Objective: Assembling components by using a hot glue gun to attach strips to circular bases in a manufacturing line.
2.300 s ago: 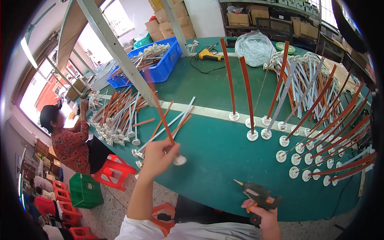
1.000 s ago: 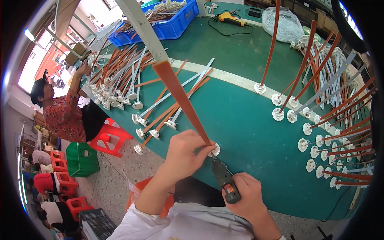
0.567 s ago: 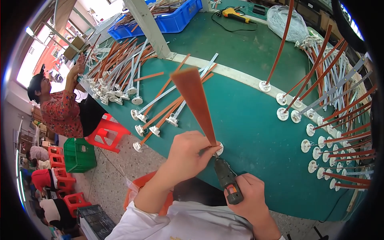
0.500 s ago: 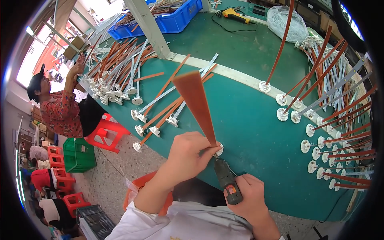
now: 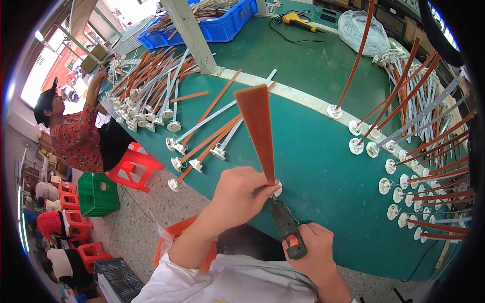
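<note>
Near the table's front edge, my left hand (image 5: 241, 194) pinches the lower end of a long flat brown strip (image 5: 256, 129). The strip rises toward me from a white round base (image 5: 278, 189), which is mostly covered by my fingers. My right hand (image 5: 316, 247) is wrapped round a dark green electric screwdriver (image 5: 286, 224). Its tip points up at the base, close beside my left fingertips; whether it touches a screw is too small to tell. Left of my hands lie several strips with white bases (image 5: 196, 164), brown and silver.
Strips stand on white bases (image 5: 356, 146) along the right side. A bundle of strips (image 5: 151, 83) lies far left, near a seated person (image 5: 76, 134). At the back are a blue crate (image 5: 222, 30), a yellow hot glue gun (image 5: 298, 20) and a plastic bag (image 5: 361, 31).
The upper end of the brown strip has swung to the right and stands more upright. My hands and the screwdriver have hardly moved. The seated person's arm has shifted slightly.
</note>
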`<action>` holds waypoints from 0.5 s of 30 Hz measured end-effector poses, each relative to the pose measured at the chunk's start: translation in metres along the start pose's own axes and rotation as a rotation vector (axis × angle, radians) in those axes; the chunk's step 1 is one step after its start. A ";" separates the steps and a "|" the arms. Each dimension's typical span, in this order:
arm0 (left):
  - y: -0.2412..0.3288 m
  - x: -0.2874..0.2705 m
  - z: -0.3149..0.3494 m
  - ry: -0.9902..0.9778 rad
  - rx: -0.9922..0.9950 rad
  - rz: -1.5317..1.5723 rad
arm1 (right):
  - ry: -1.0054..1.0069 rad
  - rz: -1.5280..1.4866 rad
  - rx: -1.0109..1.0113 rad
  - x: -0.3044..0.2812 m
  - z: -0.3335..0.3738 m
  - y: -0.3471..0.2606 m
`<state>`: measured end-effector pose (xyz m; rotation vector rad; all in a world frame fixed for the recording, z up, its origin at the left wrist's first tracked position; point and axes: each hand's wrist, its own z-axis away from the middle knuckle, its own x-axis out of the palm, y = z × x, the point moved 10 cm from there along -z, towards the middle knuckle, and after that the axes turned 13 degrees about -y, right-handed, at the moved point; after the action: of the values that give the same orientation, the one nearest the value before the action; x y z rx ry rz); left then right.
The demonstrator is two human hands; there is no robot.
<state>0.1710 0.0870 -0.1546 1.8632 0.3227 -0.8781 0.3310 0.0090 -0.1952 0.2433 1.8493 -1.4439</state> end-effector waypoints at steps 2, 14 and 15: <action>0.000 0.000 0.000 0.006 -0.002 0.008 | 0.003 0.000 0.005 -0.001 0.000 0.000; 0.000 0.002 0.001 0.001 0.002 -0.010 | 0.044 -0.023 0.019 -0.004 0.001 0.001; 0.001 0.002 0.001 0.003 0.003 -0.011 | 0.041 -0.020 0.019 -0.004 0.002 0.001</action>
<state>0.1720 0.0855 -0.1555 1.8666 0.3339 -0.8840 0.3349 0.0091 -0.1935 0.2661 1.8769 -1.4808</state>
